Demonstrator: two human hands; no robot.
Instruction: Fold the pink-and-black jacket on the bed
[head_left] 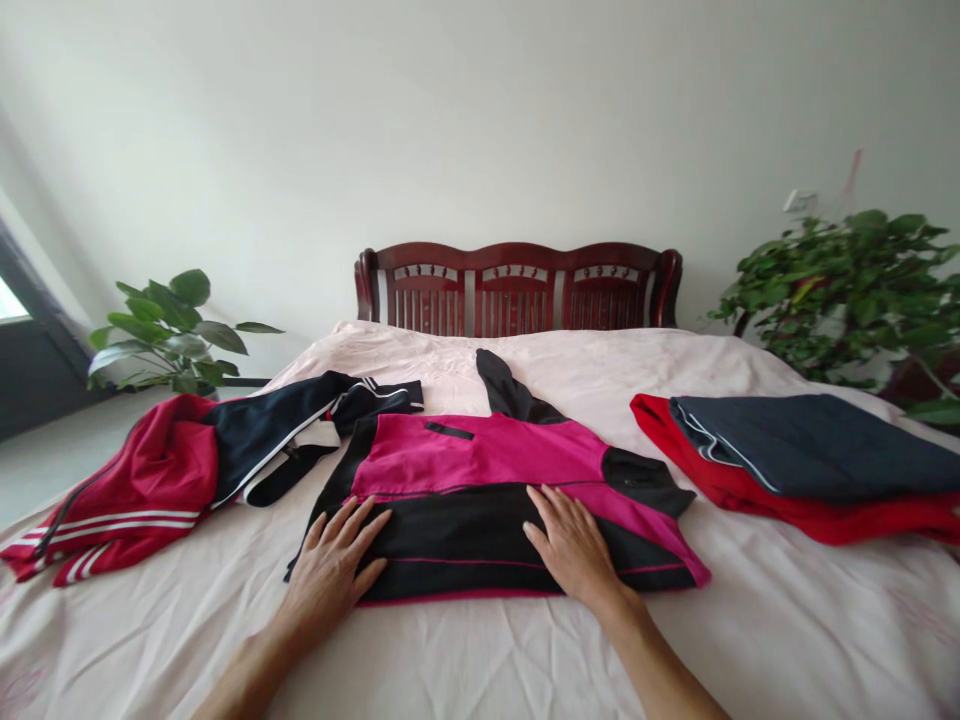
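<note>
A magenta and black jacket (480, 450) lies flat across the middle of the bed, its near black part lying over the magenta. One black sleeve sticks out beyond its far edge. My left hand (337, 560) rests on the near left part of the jacket, fingers spread and holding nothing. On the black panel at the right, my right hand (570, 540) lies flat with its fingers apart, also holding nothing.
A rumpled red and navy jacket (172, 460) lies at the left. Folded navy clothing (817, 445) sits on red clothing (802, 515) at the right. Behind the pale bedsheet (465, 665) stand a wooden headboard (517, 290) and leafy plants (172, 325) on both sides.
</note>
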